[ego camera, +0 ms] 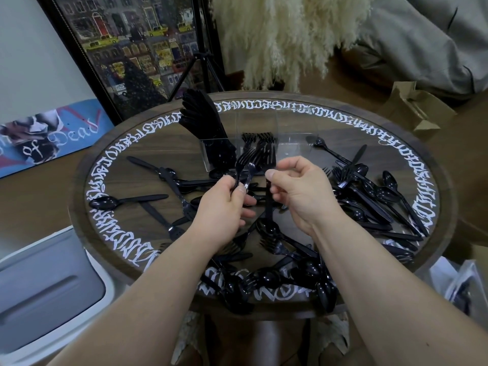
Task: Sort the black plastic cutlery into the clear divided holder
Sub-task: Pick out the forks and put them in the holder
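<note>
shiny black forks (250, 165) fan from the left hand (224, 207); right hand (298, 191) fingers pinch one thin fork (268, 180) above the round desk (132, 151).

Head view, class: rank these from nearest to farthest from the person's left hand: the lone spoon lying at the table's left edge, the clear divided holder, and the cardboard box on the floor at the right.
1. The clear divided holder, just beyond the left hand.
2. The lone spoon, to the left by the table's rim.
3. The cardboard box, off the table at far right.
</note>
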Motion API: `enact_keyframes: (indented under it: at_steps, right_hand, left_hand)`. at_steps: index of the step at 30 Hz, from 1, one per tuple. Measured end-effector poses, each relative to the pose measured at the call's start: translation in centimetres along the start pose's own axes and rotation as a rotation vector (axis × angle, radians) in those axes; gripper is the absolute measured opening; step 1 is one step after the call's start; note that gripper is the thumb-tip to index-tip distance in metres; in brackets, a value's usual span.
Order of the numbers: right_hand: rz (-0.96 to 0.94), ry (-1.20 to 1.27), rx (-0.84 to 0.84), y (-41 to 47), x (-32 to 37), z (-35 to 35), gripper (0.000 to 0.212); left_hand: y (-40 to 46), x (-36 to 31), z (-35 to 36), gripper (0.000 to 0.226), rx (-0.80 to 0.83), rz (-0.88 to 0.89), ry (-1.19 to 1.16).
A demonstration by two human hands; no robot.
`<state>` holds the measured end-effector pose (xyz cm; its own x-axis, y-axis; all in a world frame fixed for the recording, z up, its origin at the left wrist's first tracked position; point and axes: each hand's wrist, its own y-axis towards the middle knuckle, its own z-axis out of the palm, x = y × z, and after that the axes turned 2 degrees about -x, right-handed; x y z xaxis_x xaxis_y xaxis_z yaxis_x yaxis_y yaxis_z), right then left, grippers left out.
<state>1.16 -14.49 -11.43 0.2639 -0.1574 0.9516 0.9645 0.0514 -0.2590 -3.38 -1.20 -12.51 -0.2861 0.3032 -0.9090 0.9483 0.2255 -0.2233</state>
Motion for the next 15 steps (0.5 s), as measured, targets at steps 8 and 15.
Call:
enact_keyframes:
  at_steps: [8,15]
  right_hand:
    - [-0.014,-0.047,0.007,0.3,-0.2,0.3,0.006]
    - [-0.001,-0.024,0.074,1.0,-0.1,-0.5,0.023]
  left_hand:
    - [-0.2,-0.3,0.1,0.021,0.118,0.041,0.005]
    - [0.0,-0.2,-0.3,0.026,0.13,-0.008,-0.036]
